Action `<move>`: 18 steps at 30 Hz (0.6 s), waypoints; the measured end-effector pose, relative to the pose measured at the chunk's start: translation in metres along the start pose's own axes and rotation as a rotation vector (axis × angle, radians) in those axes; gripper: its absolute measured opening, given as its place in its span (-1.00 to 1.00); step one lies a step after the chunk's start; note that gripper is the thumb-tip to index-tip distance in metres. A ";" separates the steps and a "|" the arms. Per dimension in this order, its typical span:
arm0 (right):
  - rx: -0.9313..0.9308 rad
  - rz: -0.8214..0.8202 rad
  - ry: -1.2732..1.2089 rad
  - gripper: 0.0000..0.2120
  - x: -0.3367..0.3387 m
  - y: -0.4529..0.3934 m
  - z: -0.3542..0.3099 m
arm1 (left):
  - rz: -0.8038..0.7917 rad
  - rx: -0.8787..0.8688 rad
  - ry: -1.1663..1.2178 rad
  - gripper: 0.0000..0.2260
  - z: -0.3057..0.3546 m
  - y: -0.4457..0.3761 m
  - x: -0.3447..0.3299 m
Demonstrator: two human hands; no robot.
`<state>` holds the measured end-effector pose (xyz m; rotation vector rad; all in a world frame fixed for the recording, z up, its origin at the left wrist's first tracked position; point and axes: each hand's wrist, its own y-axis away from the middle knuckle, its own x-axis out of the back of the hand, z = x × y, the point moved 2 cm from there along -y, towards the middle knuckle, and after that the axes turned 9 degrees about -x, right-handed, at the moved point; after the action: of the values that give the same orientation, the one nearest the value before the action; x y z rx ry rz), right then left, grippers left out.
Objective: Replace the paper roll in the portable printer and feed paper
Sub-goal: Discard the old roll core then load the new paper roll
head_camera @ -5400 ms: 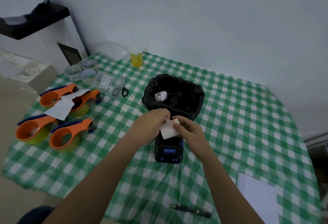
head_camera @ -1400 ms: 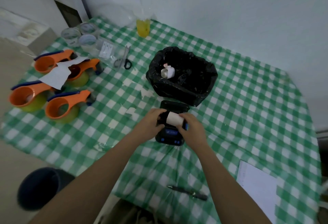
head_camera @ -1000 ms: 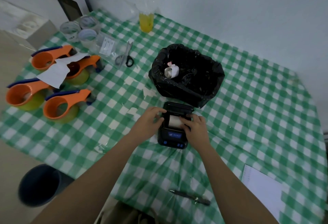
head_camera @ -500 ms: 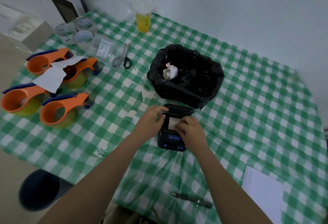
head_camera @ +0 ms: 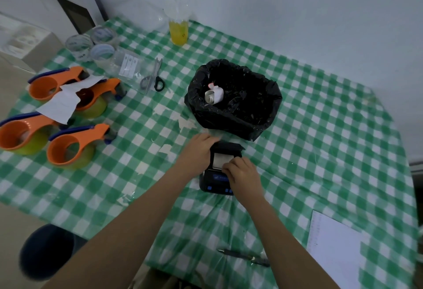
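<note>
A small black portable printer (head_camera: 216, 183) lies on the green checked tablecloth with its lid (head_camera: 227, 145) swung open at the far end. A white paper roll (head_camera: 220, 160) sits in its open bay. My left hand (head_camera: 198, 152) grips the printer's left side next to the bay. My right hand (head_camera: 243, 175) rests over the printer's front right, its fingertips pinching the paper's loose end at the near edge of the bay. An old curled roll (head_camera: 214, 95) lies in the black bin bag (head_camera: 233, 98) just behind the printer.
Several orange tape dispensers (head_camera: 75, 145) and a paper sheet (head_camera: 61, 102) lie at the left. Scissors (head_camera: 152, 80), tape rolls (head_camera: 91, 44) and a cup of yellow drink (head_camera: 178, 30) stand farther back. A pen (head_camera: 243, 257) and a white sheet (head_camera: 332, 249) lie near the front edge.
The new roll went from my hands down into the printer's bay. My left hand shifted to the printer's left side, and my right fingertips moved onto the paper's end.
</note>
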<state>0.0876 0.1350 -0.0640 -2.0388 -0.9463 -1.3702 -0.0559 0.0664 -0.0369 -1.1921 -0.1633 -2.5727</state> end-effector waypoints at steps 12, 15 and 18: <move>-0.011 0.016 -0.012 -0.78 0.003 0.008 0.000 | -0.018 -0.003 0.001 -0.62 -0.004 0.038 -0.017; -0.053 -0.041 -0.058 -0.74 0.005 0.003 -0.001 | -0.043 0.009 -0.010 -0.59 -0.004 0.040 -0.018; -0.143 -0.088 -0.152 -0.76 0.008 -0.007 -0.001 | -0.090 0.032 -0.054 -0.55 -0.003 0.042 -0.019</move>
<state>0.0840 0.1411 -0.0559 -2.2594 -1.0407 -1.3785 -0.0333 0.0300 -0.0538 -1.2711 -0.2758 -2.6050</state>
